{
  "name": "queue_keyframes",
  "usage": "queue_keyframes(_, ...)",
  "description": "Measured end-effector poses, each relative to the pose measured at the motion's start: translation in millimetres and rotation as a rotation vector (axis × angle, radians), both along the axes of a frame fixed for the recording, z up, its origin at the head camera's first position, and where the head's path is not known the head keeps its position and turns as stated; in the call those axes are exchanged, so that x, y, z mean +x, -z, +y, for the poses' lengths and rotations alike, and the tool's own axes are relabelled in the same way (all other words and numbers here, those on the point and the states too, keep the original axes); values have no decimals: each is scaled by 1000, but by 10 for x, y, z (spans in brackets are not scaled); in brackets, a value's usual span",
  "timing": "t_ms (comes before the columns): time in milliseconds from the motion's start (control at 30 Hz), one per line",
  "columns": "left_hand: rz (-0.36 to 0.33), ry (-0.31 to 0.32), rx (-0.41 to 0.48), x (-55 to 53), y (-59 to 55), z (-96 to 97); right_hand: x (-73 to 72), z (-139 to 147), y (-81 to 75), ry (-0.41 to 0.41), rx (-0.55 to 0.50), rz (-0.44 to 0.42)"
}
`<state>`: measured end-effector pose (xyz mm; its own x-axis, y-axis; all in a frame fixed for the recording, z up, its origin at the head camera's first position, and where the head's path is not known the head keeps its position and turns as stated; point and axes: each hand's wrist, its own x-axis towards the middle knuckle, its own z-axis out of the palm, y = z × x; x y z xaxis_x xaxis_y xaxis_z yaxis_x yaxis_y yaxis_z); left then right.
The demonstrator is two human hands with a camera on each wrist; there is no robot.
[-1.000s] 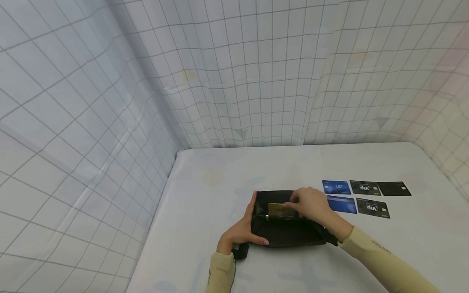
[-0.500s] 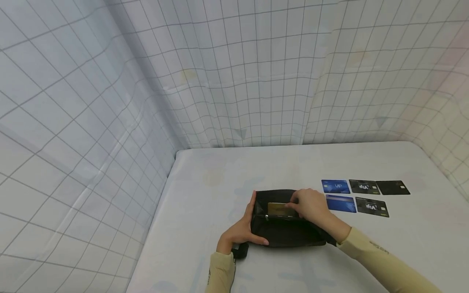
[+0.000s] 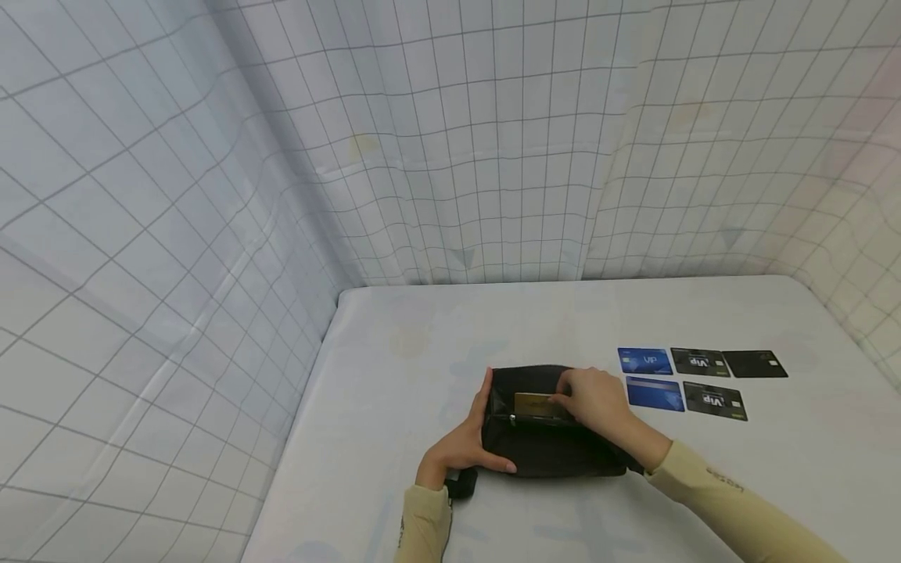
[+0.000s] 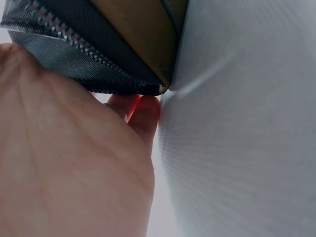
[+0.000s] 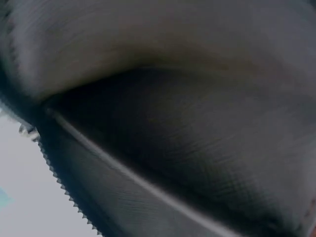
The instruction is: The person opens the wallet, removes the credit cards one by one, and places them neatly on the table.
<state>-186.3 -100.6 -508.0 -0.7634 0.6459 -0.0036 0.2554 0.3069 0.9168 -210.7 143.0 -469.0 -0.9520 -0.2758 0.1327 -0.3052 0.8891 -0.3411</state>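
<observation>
A black zip wallet point(image 3: 556, 453) lies spread open on the table in the head view. My left hand point(image 3: 461, 446) holds its left end, thumb at the near edge and fingers up the side. In the left wrist view the palm of the left hand point(image 4: 74, 153) is beside the wallet's zipped edge point(image 4: 94, 52). A gold card point(image 3: 531, 404) stands partly inside the wallet's middle section. My right hand point(image 3: 597, 399) pinches the card's right end, its fingertips partly hidden. The right wrist view is filled by the wallet's dark inside point(image 5: 197, 133).
Several cards lie in two rows to the right: a blue card point(image 3: 645, 361), a black card point(image 3: 700, 362), a plain black card point(image 3: 755, 363), another blue card point(image 3: 655, 393) and another black card point(image 3: 715, 400). A black strap point(image 3: 461, 483) lies by the left wrist.
My right hand has shifted very slightly downward at the gold card. The left hand and the wallet stay in place.
</observation>
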Motion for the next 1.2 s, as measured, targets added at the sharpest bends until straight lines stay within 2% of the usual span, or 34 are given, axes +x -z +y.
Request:
queue_keyframes(200, 0, -1, 3, 1, -14, -12, -17, -19, 55, -10, -24, 35)
queue_keyframes(500, -2, 15, 15, 6, 6, -27, -51, -50, 115, -20, 1, 65)
queue_keyframes(933, 23, 16, 19, -13, 14, -17, -42, -2, 82, -53, -30, 84)
queue_keyframes(1200, 14, 11, 13, -2, -2, -14, -44, 21, 100, -72, -28, 116)
